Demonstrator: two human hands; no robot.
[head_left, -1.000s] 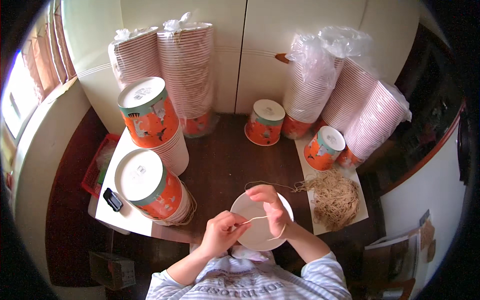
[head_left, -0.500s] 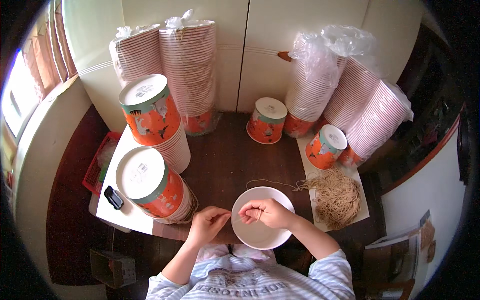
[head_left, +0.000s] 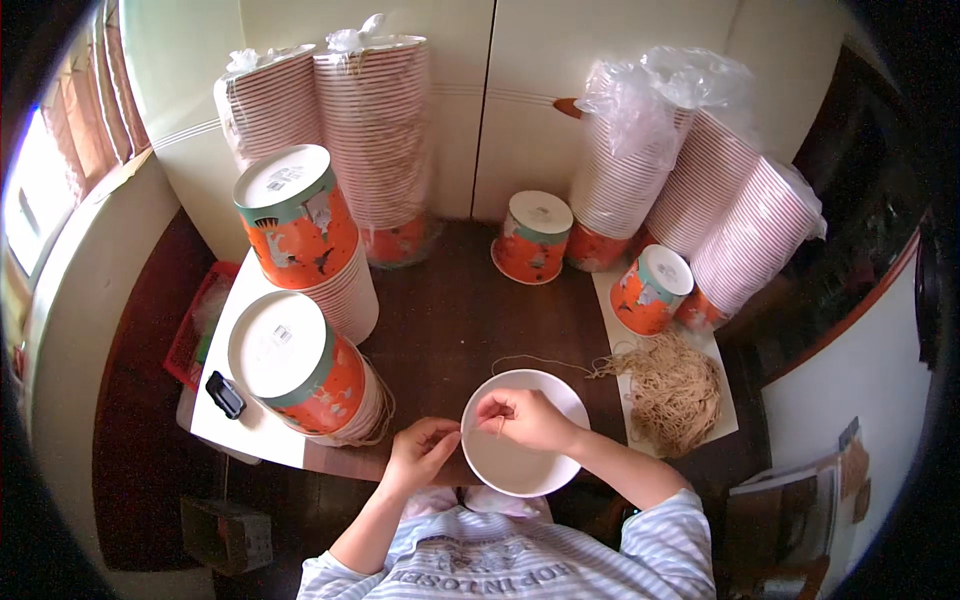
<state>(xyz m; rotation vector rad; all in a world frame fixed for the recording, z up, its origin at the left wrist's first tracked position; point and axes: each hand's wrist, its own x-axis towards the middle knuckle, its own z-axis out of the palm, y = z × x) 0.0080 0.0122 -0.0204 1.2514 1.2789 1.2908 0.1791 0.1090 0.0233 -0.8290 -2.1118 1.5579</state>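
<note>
A white-lined paper bucket (head_left: pixel 521 474) stands mouth up at the near table edge. Over its inside, my right hand (head_left: pixel 532 418) is closed in a pinch on a thin tan string, a short bit of which shows below the fingers. My left hand (head_left: pixel 424 452) is closed too, thumb and finger pressed together beside the bucket's left rim; what they pinch is too small to make out. From behind the bucket, a strand runs right to a tangled heap of tan string (head_left: pixel 676 392).
Upside-down orange buckets are stacked at left, a near stack (head_left: pixel 305 365) and a farther one (head_left: pixel 300 225). Single buckets (head_left: pixel 534 240) (head_left: pixel 651 290) stand toward the back right. Plastic-wrapped bucket stacks (head_left: pixel 375 130) line the back. A small black object (head_left: pixel 226 395) lies at left.
My right hand has turned knuckles up and moved slightly back and left over the bucket. My left hand stays by the rim, its fingers curled a little more. The view has shifted slightly.
</note>
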